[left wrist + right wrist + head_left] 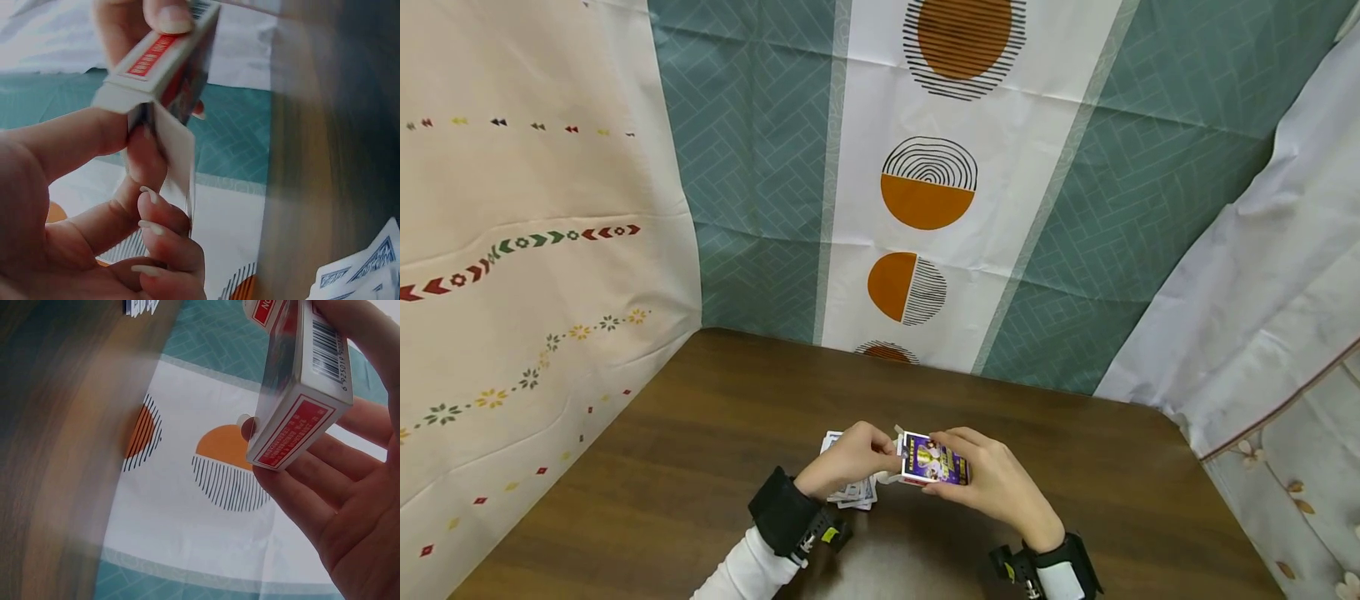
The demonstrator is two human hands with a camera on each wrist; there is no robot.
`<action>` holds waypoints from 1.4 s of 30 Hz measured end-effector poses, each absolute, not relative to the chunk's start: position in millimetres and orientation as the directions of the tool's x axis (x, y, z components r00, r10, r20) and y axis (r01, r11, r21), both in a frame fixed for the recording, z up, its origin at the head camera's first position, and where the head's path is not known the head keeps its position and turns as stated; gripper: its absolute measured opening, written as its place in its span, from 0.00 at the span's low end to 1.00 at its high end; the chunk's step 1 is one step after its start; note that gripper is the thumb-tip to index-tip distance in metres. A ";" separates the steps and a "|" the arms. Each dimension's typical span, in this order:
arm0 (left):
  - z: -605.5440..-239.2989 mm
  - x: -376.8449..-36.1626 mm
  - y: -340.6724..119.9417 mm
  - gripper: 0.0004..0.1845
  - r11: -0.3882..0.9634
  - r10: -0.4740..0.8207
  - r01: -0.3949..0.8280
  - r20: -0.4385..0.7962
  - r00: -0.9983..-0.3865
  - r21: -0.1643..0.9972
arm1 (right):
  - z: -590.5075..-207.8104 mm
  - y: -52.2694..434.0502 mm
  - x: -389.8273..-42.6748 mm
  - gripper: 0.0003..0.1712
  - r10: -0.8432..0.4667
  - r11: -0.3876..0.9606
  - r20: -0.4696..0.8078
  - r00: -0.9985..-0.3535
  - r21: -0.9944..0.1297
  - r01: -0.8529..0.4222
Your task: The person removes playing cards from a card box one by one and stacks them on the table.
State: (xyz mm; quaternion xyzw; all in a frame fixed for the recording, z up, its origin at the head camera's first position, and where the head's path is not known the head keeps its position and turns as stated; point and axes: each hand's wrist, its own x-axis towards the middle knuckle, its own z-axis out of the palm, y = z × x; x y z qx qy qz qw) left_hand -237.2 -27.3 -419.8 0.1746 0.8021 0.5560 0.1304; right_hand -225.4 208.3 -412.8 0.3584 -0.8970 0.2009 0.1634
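In the head view, a purple and yellow playing card box (pixel 934 460) is held over the table with its end flaps open. My right hand (pixel 992 479) grips it from the right, thumb along the near edge and fingers along the far one. White sides with red labels and a barcode face the right wrist camera on the box (pixel 306 412). At its open end, my left hand (pixel 848 458) pinches with thumb and fingertip at the mouth; what lies between them is mostly hidden. A loose pile of playing cards (pixel 856 493) lies on the table beneath the left hand.
Beneath the hands is a brown wooden table (pixel 760 392). A patterned green and white cloth (pixel 760 167) hangs along its back edge. Pale patterned cloth (pixel 535 292) borders the left side, and white cloth (pixel 1247 317) hangs at the right.
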 end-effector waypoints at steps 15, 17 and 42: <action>-407.3 -249.9 -67.9 0.12 0.317 0.532 0.138 -0.055 -0.845 0.938 | -408.6 208.5 -228.8 0.35 -0.567 0.670 0.434 -0.700 -0.251 -0.698; -406.0 -250.0 -75.7 0.12 0.294 0.556 0.137 -0.052 -0.830 0.946 | -408.6 209.1 -228.9 0.35 -0.567 0.670 0.438 -0.698 -0.248 -0.700; -446.8 -284.0 -126.5 0.15 0.309 0.191 -0.057 -0.121 -0.974 0.949 | -411.6 211.8 -226.3 0.34 -0.543 0.688 0.441 -0.715 -0.254 -0.680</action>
